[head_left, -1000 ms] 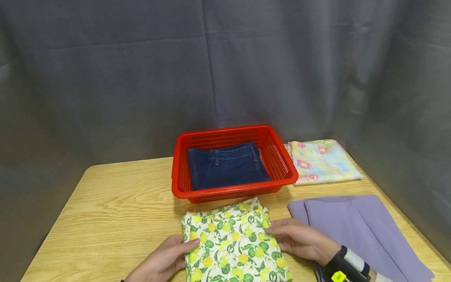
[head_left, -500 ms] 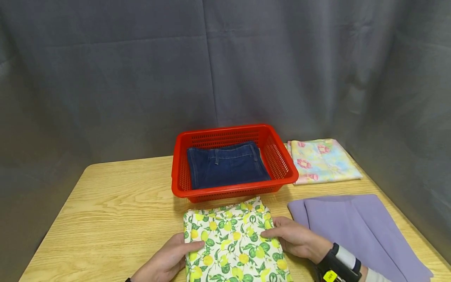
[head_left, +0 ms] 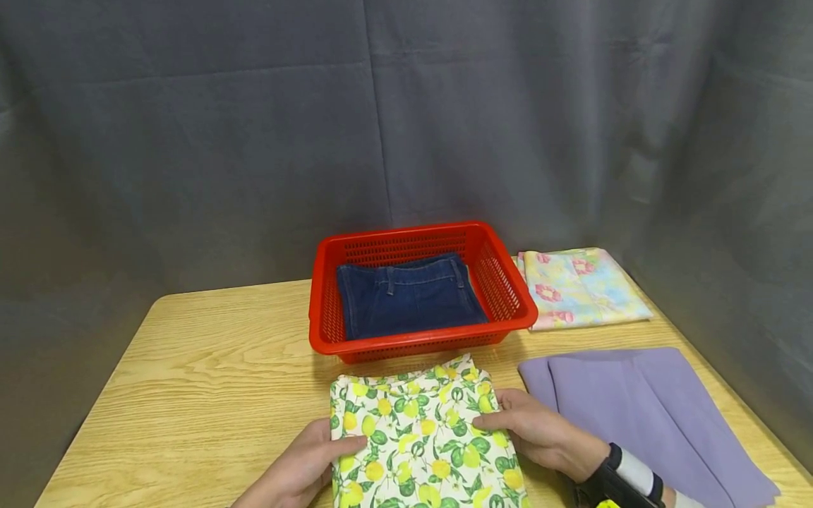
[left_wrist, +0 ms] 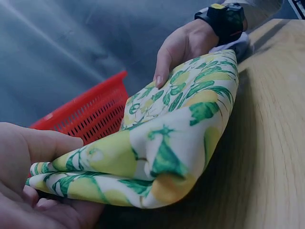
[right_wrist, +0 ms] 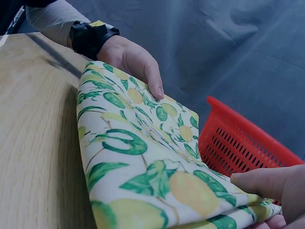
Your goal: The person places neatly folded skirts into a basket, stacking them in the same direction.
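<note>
A folded lemon-print cloth [head_left: 419,437], white with yellow lemons and green leaves, lies between both hands in front of the basket. My left hand [head_left: 311,458] pinches its left edge, thumb on top and fingers underneath. On the opposite edge, my right hand [head_left: 540,434] grips the cloth the same way. Both wrist views show the folded layers of the lemon-print cloth [left_wrist: 162,148] lifted off the wooden table at the sides. In the right wrist view the right thumb presses the top layer of the cloth [right_wrist: 143,157].
A red plastic basket [head_left: 422,344] holding folded dark blue jeans [head_left: 413,296] stands just behind the cloth. To the right lie a purple folded cloth [head_left: 635,416] and, farther back, a pastel flowered cloth [head_left: 584,289]. Grey curtains [head_left: 381,127] surround the wooden table [head_left: 209,381].
My right thumb has moved onto the top of the lemon-print cloth, and my left thumb reaches slightly farther over it. The cloth has shifted a little to the right.
</note>
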A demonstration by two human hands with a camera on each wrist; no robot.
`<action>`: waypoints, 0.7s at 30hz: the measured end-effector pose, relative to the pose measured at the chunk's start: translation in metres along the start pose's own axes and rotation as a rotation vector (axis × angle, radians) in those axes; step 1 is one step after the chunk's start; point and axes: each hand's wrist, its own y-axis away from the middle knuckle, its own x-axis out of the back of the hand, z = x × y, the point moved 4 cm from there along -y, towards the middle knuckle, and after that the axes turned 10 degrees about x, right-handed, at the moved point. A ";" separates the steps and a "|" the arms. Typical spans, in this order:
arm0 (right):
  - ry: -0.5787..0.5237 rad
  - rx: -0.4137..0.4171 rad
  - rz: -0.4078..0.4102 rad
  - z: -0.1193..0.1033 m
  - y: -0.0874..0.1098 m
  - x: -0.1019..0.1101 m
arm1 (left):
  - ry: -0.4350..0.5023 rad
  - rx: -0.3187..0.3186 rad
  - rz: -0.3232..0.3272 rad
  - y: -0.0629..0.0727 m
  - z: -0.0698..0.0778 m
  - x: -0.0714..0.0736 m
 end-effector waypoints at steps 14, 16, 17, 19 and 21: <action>0.058 0.069 -0.042 -0.066 0.032 -0.015 | -0.054 -0.095 -0.053 0.041 0.054 -0.031; 0.056 0.085 -0.037 -0.078 0.033 -0.016 | -0.084 -0.116 -0.037 0.046 0.066 -0.032; 0.061 0.094 -0.032 -0.084 0.033 -0.016 | -0.098 -0.129 -0.030 0.047 0.072 -0.033; 0.082 0.113 -0.022 -0.097 0.030 -0.016 | -0.119 -0.152 -0.009 0.049 0.084 -0.033; 0.113 0.127 -0.003 -0.109 0.025 -0.015 | -0.134 -0.177 0.001 0.048 0.096 -0.032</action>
